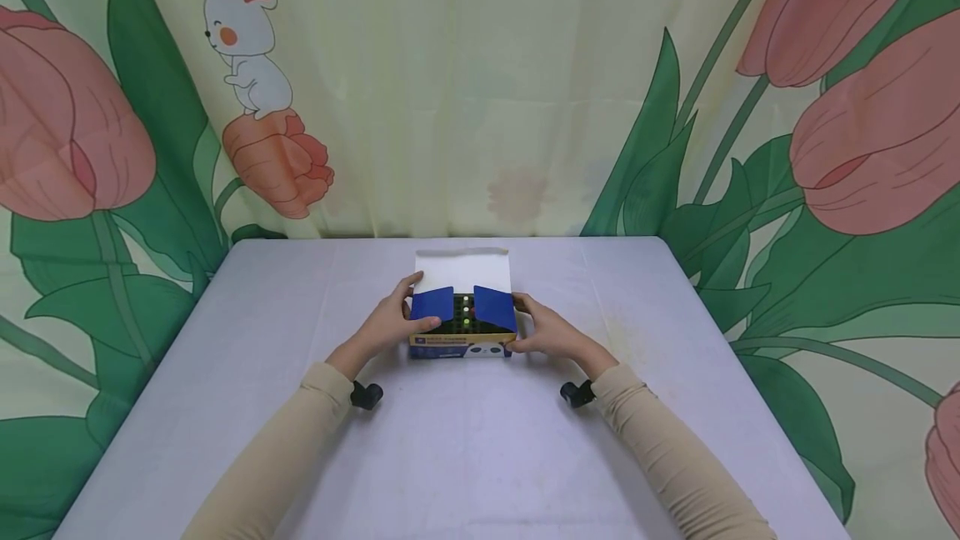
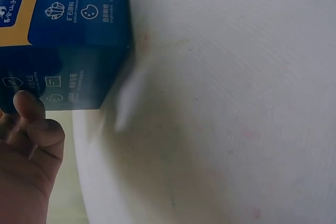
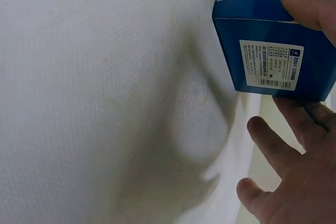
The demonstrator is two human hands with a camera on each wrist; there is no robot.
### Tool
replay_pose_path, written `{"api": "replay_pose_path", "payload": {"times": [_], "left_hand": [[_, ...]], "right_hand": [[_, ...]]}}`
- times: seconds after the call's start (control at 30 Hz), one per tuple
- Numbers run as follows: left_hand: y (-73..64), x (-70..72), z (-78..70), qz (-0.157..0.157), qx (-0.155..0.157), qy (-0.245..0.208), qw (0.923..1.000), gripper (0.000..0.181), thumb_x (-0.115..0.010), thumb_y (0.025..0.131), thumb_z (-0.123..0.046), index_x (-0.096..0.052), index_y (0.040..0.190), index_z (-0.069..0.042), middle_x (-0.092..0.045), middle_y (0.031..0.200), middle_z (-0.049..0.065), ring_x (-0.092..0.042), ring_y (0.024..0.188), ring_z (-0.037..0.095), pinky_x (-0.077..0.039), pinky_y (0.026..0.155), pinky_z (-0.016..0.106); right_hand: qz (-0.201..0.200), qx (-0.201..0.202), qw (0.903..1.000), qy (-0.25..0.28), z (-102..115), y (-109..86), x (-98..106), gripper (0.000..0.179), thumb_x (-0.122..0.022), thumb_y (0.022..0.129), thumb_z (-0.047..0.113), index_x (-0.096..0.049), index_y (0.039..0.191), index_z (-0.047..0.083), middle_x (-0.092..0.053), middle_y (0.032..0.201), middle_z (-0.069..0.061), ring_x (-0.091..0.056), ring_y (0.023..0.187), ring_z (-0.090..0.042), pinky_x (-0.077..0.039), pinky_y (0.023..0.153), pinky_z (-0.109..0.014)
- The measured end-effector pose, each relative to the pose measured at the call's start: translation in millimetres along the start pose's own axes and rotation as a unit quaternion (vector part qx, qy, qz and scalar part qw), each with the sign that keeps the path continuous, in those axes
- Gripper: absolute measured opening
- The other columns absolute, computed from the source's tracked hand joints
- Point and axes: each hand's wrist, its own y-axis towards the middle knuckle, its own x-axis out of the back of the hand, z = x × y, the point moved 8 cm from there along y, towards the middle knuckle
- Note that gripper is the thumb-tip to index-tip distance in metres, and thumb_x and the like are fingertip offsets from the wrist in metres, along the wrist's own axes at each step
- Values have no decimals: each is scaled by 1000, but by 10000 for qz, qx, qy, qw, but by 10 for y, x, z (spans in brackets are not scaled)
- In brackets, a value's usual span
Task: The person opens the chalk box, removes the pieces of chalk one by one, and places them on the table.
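Note:
A blue and yellow cardboard box [image 1: 457, 346] with a panda-like face on its front sits toward the far side of the table, its white lid [image 1: 462, 271] raised at the back. Two blue side flaps [image 1: 495, 308] lean in over the opening. Between them shows a dark inside with small white, red and green round tips [image 1: 466, 311]. My left hand [image 1: 386, 319] grips the box's left side, thumb on the left flap. With the thumb at the front right corner and fingers toward the back, my right hand [image 1: 546, 330] grips the right side. A barcode label [image 3: 271, 64] shows there.
A pale cloth covers the table [image 1: 465, 457]. Behind it hangs a curtain [image 1: 465, 90] printed with tulips and a rabbit. Black wrist mounts [image 1: 366, 395] stick inward from both beige sleeves [image 1: 270, 448].

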Motion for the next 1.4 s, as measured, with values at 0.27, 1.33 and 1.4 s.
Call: {"api": "replay_pose_path", "payload": {"times": [0.27,1.33,1.4], "left_hand": [[-29,-35,-10,-67,-34,359,9993,122,-86,75,-63,-17,167,-21,-64,116,15,-57,90,23,-48,76,38],[-136,107,-48,-347,-692,35,9970,88,-70,98,-46,-19,166,-20,-48,153,17,-61,90,19,-51,74,35],[-146,134,-51,-406,-749,-29,9964,87,-69,100,-43,-18,166,-19,-48,152,15,-62,93,20,-52,76,36]], "right_hand": [[-50,-69,9999,81,3,3,6,106,-89,81,25,-24,164,7,-32,167,-17,-32,153,-40,-22,123,-62],[-2159,538,9711,-862,217,-162,278,117,-80,85,57,0,167,36,-15,173,-8,-51,141,-34,-28,113,-74],[-2291,653,9666,-948,239,-186,306,117,-80,86,55,2,167,36,-13,173,-9,-52,139,-35,-34,110,-72]]}}
